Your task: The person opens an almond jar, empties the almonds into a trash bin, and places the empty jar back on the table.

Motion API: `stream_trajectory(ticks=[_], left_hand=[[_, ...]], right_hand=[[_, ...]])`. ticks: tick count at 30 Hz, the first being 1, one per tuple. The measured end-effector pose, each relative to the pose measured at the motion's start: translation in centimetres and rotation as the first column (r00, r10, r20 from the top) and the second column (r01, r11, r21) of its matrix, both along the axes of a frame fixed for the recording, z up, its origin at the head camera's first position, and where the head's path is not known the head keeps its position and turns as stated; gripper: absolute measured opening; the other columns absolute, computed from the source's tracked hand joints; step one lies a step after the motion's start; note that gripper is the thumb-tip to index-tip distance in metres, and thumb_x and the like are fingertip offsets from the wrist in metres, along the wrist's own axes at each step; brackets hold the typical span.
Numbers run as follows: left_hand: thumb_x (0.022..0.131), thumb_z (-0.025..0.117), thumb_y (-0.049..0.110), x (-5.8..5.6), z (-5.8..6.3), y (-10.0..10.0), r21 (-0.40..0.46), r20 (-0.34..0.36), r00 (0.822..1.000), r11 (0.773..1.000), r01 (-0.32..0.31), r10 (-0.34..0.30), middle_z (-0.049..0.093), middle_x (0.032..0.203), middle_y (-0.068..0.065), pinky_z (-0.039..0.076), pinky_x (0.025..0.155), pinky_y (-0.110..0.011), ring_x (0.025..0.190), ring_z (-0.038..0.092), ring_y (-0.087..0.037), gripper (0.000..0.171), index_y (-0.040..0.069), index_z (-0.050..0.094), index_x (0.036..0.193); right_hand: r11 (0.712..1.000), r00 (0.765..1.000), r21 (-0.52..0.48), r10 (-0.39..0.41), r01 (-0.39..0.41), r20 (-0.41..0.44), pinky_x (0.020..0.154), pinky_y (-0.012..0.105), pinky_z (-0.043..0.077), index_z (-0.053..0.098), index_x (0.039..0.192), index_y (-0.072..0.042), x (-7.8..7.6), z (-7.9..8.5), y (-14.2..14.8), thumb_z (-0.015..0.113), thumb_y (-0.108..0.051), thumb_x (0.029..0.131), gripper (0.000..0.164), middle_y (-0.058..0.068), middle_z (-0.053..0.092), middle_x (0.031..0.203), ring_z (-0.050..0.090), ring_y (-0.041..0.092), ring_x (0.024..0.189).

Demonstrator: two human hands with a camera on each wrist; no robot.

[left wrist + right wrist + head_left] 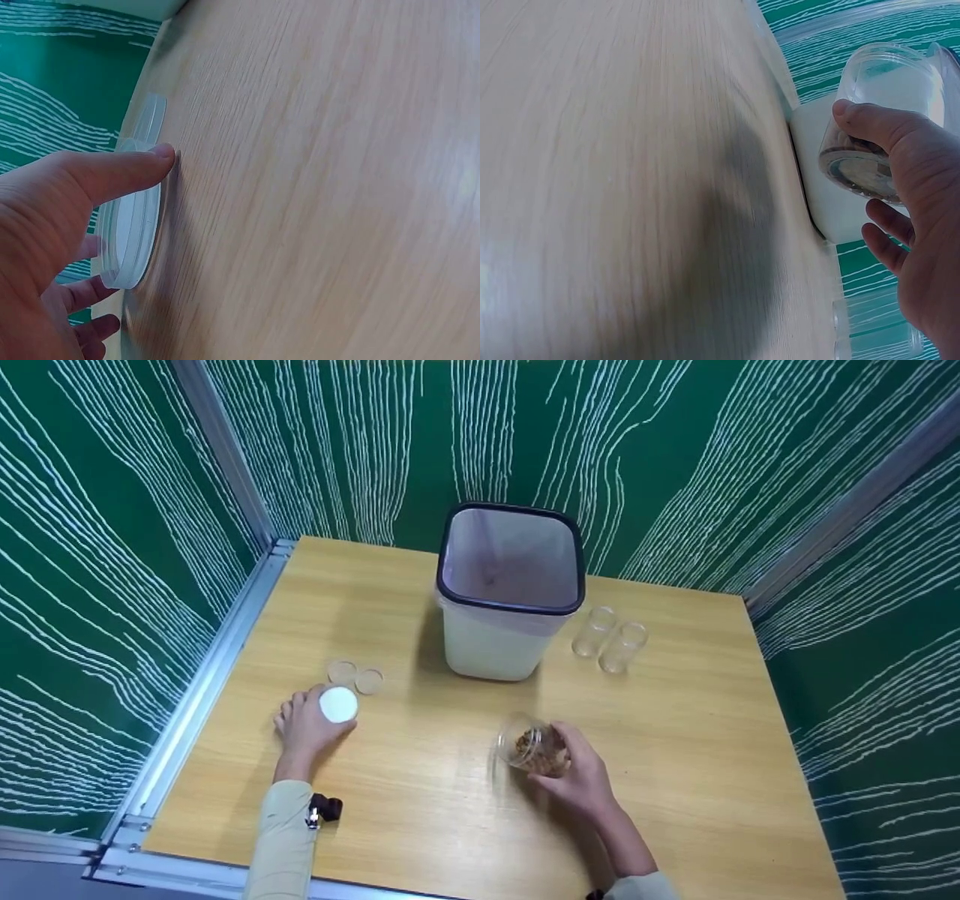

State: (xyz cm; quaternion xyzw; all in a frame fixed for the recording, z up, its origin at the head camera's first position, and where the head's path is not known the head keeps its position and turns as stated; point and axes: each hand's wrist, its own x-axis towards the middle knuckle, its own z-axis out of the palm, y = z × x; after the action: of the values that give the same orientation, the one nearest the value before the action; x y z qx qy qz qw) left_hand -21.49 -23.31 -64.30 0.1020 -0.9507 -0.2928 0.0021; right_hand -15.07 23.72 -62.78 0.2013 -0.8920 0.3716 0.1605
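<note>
My left hand (304,727) pinches a round clear plastic lid (135,217) by its edge, thumb on one side and fingers on the other. That lid looks bright white in the head view, low over the left of the table. Just beyond it, two more clear lids (369,682) lie flat side by side. My right hand (581,772) grips a clear jar (877,75) with small brown pieces (544,751) in its bottom part. The jar is tilted, its mouth toward the left, and has no lid on. Its base appears raised off the table in the right wrist view.
A tall white bin (491,641) with a black rim stands at the back middle of the wooden table (420,810). Two clear jars (624,647) stand to its right. Green walls (420,450) with white lines and metal posts (225,450) enclose the table on three sides.
</note>
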Motion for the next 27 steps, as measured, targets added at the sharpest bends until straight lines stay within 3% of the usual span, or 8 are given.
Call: stream_trajectory(ticks=[6,17,22,27], left_hand=[[0.063,0.088,0.044,0.1,-0.4,0.0,-0.001,-0.008,1.000,1.000,-0.001,0.001,0.042,0.127,-0.023,0.019,0.095,-0.059,0.118,0.032,-0.044,0.094,0.009,0.047,0.140],[0.064,0.086,0.046,-0.1,-0.4,-0.2,-0.008,0.052,0.998,0.999,0.032,-0.031,0.035,0.134,-0.028,0.023,0.096,-0.062,0.123,0.028,-0.047,0.103,0.005,0.038,0.146],[0.063,0.086,0.047,-0.1,0.3,-0.4,-0.006,0.080,0.994,0.997,0.072,-0.071,0.026,0.142,-0.031,0.018,0.100,-0.065,0.131,0.019,-0.049,0.112,0.004,0.029,0.150],[0.073,0.080,0.046,-0.8,2.6,-0.5,0.018,0.031,0.994,0.994,0.108,-0.109,0.015,0.151,-0.030,0.009,0.105,-0.066,0.138,0.009,-0.049,0.103,0.004,0.027,0.151]], right_hand=[[1.000,1.000,-0.008,-0.009,0.009,0.007,0.093,0.041,0.048,0.051,0.134,0.000,0.2,-0.1,0.0,0.096,-0.022,0.053,0.095,0.006,0.058,0.125,0.057,0.020,0.109],[0.999,0.996,-0.019,-0.042,0.044,0.082,0.093,0.038,0.047,0.051,0.132,-0.003,0.6,0.0,0.0,0.096,-0.020,0.055,0.090,0.004,0.057,0.120,0.055,0.018,0.109],[0.999,0.997,-0.021,-0.038,0.040,0.072,0.092,0.040,0.048,0.051,0.132,-0.004,0.6,0.0,0.1,0.095,-0.021,0.056,0.090,0.006,0.057,0.120,0.056,0.021,0.108],[0.999,0.997,-0.028,-0.037,0.039,0.065,0.091,0.040,0.048,0.051,0.131,-0.005,0.7,-0.2,0.2,0.096,-0.020,0.054,0.091,0.004,0.058,0.119,0.056,0.018,0.107]])
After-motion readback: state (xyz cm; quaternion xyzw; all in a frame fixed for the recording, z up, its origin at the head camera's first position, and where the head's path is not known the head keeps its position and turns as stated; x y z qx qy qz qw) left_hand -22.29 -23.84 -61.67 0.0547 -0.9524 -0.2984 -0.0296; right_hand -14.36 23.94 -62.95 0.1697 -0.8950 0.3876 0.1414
